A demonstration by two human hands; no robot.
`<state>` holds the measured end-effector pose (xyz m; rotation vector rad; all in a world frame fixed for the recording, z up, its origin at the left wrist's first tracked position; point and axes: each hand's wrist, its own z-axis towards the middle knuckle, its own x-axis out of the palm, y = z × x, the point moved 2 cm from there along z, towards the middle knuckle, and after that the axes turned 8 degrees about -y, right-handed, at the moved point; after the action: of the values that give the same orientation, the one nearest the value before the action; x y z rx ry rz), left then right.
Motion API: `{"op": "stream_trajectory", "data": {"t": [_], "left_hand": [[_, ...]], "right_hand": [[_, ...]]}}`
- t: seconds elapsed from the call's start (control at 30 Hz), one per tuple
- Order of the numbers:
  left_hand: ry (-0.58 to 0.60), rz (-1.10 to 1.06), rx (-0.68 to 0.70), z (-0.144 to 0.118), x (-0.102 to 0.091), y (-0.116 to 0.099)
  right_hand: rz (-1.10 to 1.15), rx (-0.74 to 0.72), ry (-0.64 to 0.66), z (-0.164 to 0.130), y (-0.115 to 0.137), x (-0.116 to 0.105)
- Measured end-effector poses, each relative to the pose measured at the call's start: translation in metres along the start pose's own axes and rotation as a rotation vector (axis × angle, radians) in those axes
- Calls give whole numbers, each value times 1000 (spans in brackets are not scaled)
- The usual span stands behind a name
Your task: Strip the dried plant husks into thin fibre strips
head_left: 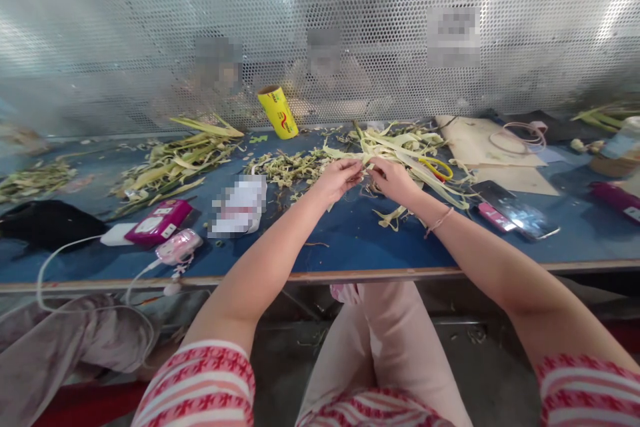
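Left hand (339, 178) and right hand (395, 180) close together over the blue table (350, 240), fingers of both pinched on a pale husk strip (367, 170) between them. Husk pile (400, 147) just behind the hands, touching the strip. Yellow-handled scissors (436, 167) lying in the pile near the right hand. Phone (515, 213) to the right, pink box (159, 221) well to the left, yellow roll (278, 112) by the mesh screen (320, 13).

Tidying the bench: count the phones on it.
1 for sure: a phone lies right of the right hand. The pink gadgets left of the left hand may be chargers; I cannot tell.
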<state>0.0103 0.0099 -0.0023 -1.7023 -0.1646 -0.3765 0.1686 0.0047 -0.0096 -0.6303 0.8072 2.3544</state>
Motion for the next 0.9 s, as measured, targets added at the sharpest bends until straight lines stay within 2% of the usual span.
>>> {"op": "stream_trajectory", "data": {"t": [0.13, 0.33, 0.57, 0.73, 0.9], "left_hand": [[11, 25, -15, -2, 2, 1], [38, 83, 35, -5, 5, 0], [104, -59, -46, -11, 8, -4], [143, -128, -98, -10, 7, -7], [152, -180, -101, -10, 8, -8]], "right_hand": [[16, -26, 24, 1, 2, 0], [-16, 4, 23, -1, 8, -3], [17, 48, 72, 2, 15, -9], [105, 216, 90, 2, 18, -14], [337, 447, 104, 3, 19, -19]]}}
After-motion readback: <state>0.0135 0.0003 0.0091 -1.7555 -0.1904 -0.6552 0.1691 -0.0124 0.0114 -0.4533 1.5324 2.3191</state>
